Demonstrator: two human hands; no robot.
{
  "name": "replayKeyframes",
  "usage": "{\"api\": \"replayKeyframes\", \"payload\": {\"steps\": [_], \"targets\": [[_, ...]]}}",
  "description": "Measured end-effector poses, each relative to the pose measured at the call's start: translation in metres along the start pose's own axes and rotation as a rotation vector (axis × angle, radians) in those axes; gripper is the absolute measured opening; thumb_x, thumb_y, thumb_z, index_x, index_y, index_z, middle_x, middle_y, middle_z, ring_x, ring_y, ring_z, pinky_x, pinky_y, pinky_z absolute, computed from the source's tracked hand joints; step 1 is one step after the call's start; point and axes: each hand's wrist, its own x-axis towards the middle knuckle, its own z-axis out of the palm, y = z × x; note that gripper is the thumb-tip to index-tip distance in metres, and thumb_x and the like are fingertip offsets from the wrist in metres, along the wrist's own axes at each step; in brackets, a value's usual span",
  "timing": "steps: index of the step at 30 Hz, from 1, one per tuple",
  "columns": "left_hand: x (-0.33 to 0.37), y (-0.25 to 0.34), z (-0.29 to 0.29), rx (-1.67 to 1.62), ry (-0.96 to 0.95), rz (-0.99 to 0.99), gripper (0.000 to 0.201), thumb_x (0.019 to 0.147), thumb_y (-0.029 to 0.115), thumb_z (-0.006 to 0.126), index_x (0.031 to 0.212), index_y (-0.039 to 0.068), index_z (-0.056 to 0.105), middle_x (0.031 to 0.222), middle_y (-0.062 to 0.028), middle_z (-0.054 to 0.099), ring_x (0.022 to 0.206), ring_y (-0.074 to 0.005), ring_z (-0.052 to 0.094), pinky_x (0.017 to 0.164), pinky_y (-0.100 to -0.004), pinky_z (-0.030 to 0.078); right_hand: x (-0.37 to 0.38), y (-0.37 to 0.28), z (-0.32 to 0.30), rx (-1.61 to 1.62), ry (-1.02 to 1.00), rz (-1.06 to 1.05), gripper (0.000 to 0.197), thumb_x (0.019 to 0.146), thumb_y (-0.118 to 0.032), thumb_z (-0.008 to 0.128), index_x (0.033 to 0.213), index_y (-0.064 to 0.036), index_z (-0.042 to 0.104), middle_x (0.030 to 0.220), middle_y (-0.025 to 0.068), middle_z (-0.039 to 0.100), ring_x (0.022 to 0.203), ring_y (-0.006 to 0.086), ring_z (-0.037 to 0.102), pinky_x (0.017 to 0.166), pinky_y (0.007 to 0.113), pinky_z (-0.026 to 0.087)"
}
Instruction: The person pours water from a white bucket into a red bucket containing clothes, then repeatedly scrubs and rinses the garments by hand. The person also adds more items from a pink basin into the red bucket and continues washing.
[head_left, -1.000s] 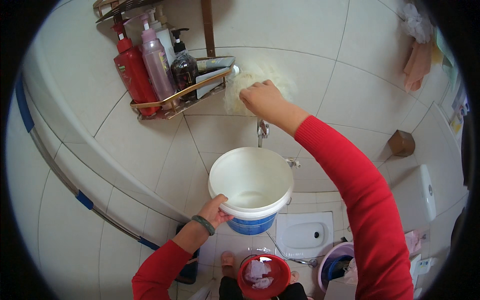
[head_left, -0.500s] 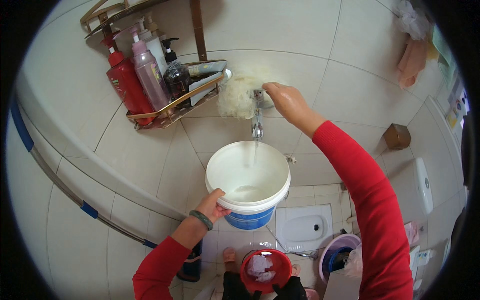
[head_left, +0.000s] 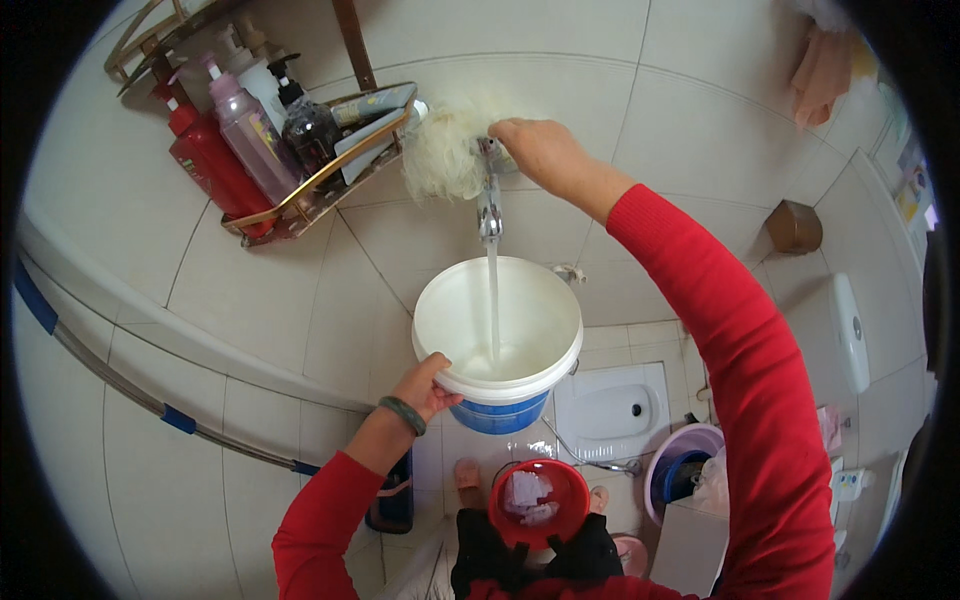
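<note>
A white bucket (head_left: 440, 300) with a blue lower wall is under a chrome faucet (head_left: 489, 212), and a steady stream of water (head_left: 493, 300) falls into it. My left hand (head_left: 425, 388), with a dark green bangle on the wrist, grips the bucket's near left rim. Up at the wall, my right hand (head_left: 545, 155) is closed over the top of the faucet, at its handle; its fingertips are partly hidden. A pale mesh bath puff (head_left: 445, 150) hangs just left of the faucet.
Left of the faucet, a corner shelf (head_left: 310, 190) carries several pump bottles (head_left: 250, 130). Below stand a red basin (head_left: 560, 490) with wet cloth, a squat toilet (head_left: 600, 425) and a purple basin (head_left: 660, 470). A blue-and-silver rail (head_left: 130, 385) curves along the left.
The water has grown from a thin trickle to a fuller stream. My right hand stays at the faucet handle and my left on the bucket rim. The view has shifted slightly.
</note>
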Motion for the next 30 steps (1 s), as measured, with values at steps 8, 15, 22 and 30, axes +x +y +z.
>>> {"api": "replayKeyframes", "payload": {"steps": [8,15,22,30], "targets": [[0.011,-0.030,-0.013,0.015,-0.021,-0.024,0.031,0.079,0.024,0.057,0.102,0.006,0.049,0.089,-0.0057,0.055,0.077,-0.0145,0.055,0.066,-0.0316,0.050,-0.001,-0.001,0.006,-0.056,-0.006,0.038,0.020,0.081,-0.005,0.047,0.096,-0.0088,0.059,0.088,0.0108,0.064,0.082,0.0309,0.061,0.069,0.041,0.049],[0.022,-0.056,-0.013,0.046,0.032,-0.036,0.038,0.077,0.025,0.055,0.108,0.003,0.048,0.095,-0.0097,0.058,0.077,-0.0161,0.059,0.061,-0.0292,0.052,-0.004,0.000,0.010,-0.034,0.053,0.014,0.021,0.081,-0.005,0.049,0.099,-0.0071,0.059,0.091,0.0112,0.064,0.084,0.0307,0.061,0.070,0.041,0.049],[0.030,-0.078,-0.020,0.074,0.012,-0.021,0.039,0.078,0.021,0.055,0.110,0.002,0.046,0.098,-0.0095,0.055,0.083,-0.0174,0.057,0.062,-0.0295,0.052,-0.001,-0.003,0.015,0.040,0.072,0.089,0.018,0.083,-0.016,0.048,0.083,-0.0035,0.061,0.079,0.0210,0.062,0.077,0.0364,0.061,0.069,0.045,0.048],[0.040,-0.096,-0.027,0.019,0.076,-0.051,0.042,0.075,0.023,0.056,0.110,0.001,0.049,0.096,-0.0127,0.059,0.077,-0.0198,0.060,0.057,-0.0305,0.053,-0.032,-0.027,0.012,0.078,0.109,0.139,0.016,0.083,-0.013,0.049,0.090,-0.0029,0.058,0.087,0.0183,0.061,0.083,0.0353,0.059,0.072,0.044,0.047]]}}
